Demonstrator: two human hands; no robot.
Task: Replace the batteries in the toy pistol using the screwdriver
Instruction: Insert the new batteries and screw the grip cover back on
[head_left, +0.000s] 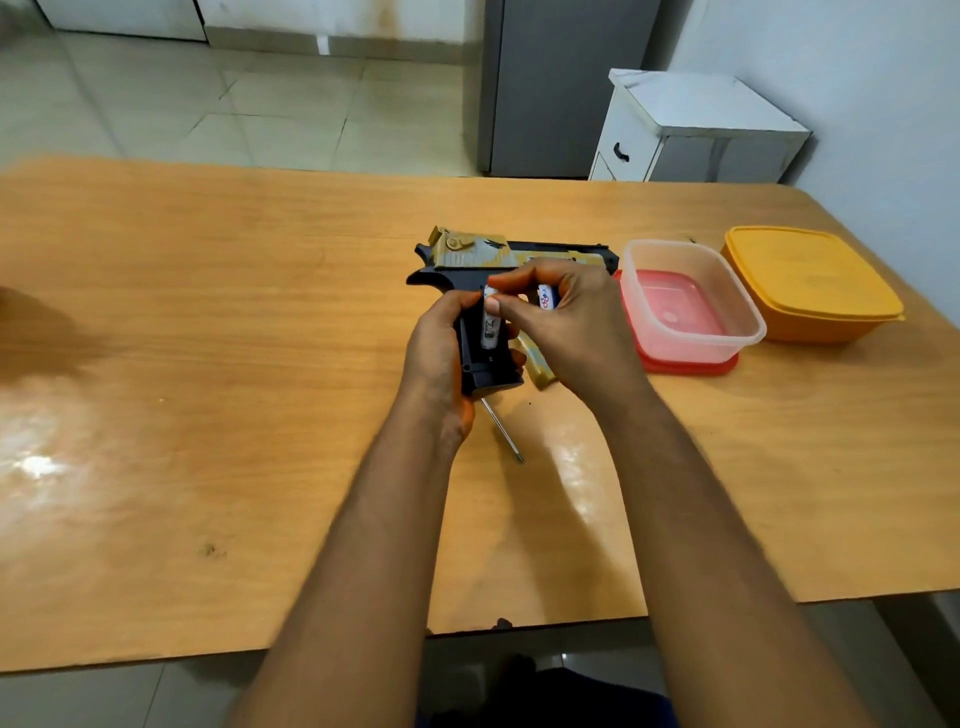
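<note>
I'm seeing two bare forearms coming in from the bottom edge, no sleeves showing, nothing worn on either wrist. Left hand (441, 343) and right hand (566, 317) are showing no rings or gloves. Dark clothing is showing low between the arms, blurred.

wooden table (208, 322), screwdriver (502, 430), two containers (691, 301)

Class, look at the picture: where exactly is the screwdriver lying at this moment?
In the head view the screwdriver lies on the wooden table, just below the toy pistol, its shaft showing between the two wrists and its handle hidden under the left hand.
</note>
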